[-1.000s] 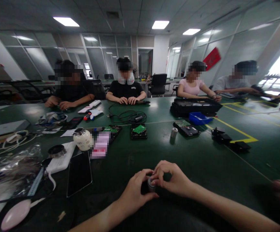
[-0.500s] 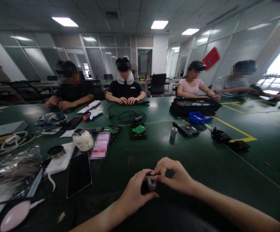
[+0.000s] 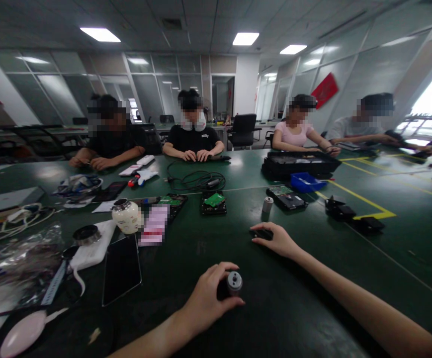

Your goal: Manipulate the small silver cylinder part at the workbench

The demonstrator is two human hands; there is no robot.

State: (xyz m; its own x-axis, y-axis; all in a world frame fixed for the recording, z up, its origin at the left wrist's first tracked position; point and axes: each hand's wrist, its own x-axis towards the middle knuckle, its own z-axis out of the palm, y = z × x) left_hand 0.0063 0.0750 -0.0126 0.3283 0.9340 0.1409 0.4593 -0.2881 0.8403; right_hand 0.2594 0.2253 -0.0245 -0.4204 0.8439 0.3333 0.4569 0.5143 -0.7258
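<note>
My left hand is wrapped round a small dark cylindrical part with a silver round end, held just above the green table near its front edge. My right hand reaches forward over the table, palm down, with its fingers closed over a small dark object lying on the surface. What that dark object is I cannot make out.
A phone, a white jar, circuit boards, a small silver cylinder, a blue bin and black parts lie on the table. Several people sit at the far side. Cables and bags crowd the left.
My right hand has left the cylindrical part and moved forward and right to the small dark object on the table. My left hand still holds the part in place.
</note>
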